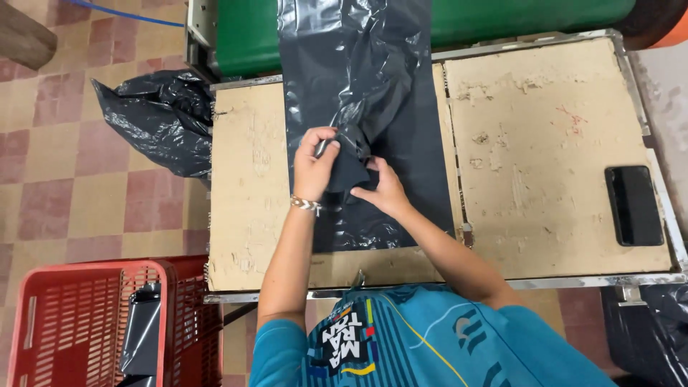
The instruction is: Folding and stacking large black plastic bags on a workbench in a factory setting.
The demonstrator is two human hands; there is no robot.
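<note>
Left hand: the left hand (315,166) is curled shut around a bunched fold of the black plastic bag (362,107), thumb and fingers pinching the gathered film at its upper right edge; a beaded bracelet (306,204) sits on the wrist.
Right hand: the right hand (383,188) is just beside it, fingers pressed together on the same bunch from below and to the right.
Between the hands: both grips meet on one crumpled knot of film; neither hand is nearer, both are touching it.
Bag's lie: the bag stretches away from the hands toward the green roller (516,18), its long axis running straight from the person to the machine; a flat part lies under the wrists.
Table: a worn board worktable (545,143) carries the bag.
Outward: a dark phone (634,206) lies well apart to the right; a red basket (79,322) stands at lower left; a heap of black bags (158,122) lies on the tiled floor.
</note>
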